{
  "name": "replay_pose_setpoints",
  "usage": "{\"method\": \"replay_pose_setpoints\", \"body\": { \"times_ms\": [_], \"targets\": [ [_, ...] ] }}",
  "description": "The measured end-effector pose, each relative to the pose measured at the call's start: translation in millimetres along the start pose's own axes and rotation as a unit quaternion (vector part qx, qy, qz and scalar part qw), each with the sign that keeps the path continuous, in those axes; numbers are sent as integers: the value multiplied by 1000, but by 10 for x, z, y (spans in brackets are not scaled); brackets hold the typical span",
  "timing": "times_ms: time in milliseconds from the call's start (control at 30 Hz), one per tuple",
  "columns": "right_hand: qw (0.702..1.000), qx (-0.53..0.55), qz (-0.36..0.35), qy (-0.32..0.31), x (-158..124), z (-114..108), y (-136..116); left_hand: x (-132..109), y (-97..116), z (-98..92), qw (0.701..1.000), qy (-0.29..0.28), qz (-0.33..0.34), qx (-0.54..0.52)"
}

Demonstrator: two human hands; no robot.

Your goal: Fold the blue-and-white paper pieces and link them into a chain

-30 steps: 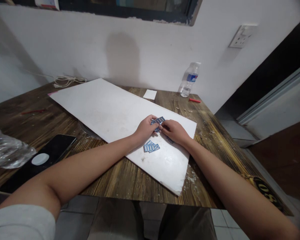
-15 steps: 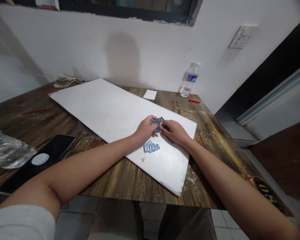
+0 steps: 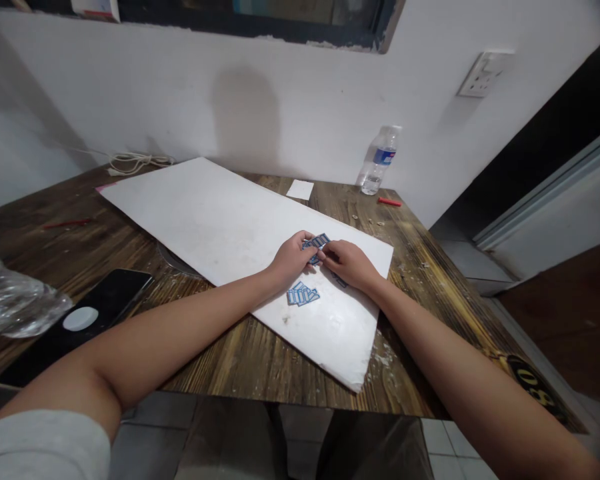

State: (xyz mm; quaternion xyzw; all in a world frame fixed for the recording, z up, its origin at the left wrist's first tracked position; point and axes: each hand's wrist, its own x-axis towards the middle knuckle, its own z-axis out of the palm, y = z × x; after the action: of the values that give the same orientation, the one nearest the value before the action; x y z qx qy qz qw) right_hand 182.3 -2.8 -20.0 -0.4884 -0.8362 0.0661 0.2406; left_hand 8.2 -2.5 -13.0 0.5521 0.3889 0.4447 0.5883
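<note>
My left hand (image 3: 293,258) is closed on a fanned bunch of small blue-edged cards (image 3: 321,240), above a white board (image 3: 220,220). My right hand (image 3: 347,259) meets it from the right, thumb and fingers pinched together at the near edge of the bunch. What lies between the right fingertips is too small to make out. On the board below my left wrist rests a loose pile of similar blue-edged pieces (image 3: 303,294). A few darker pieces (image 3: 339,281) lie partly hidden under my right hand.
The board lies slantwise on a dark wooden table (image 3: 220,360). To the left are a black phone (image 3: 115,303) with a white disc (image 3: 81,319) on it and a large plastic bottle (image 3: 20,300). Farther back stand a small water bottle (image 3: 380,163), a red stick (image 3: 389,201) and white paper (image 3: 301,189).
</note>
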Motion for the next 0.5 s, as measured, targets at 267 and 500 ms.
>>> {"method": "replay_pose_setpoints", "body": {
  "times_ms": [267,500],
  "targets": [
    [1000,0,2,-4,-4,-16,-12,-15,23,5,1000,-1,-3,3],
    [1000,-1,2,-2,1,-10,-20,-19,11,1,1000,-4,6,8]
  ]
}}
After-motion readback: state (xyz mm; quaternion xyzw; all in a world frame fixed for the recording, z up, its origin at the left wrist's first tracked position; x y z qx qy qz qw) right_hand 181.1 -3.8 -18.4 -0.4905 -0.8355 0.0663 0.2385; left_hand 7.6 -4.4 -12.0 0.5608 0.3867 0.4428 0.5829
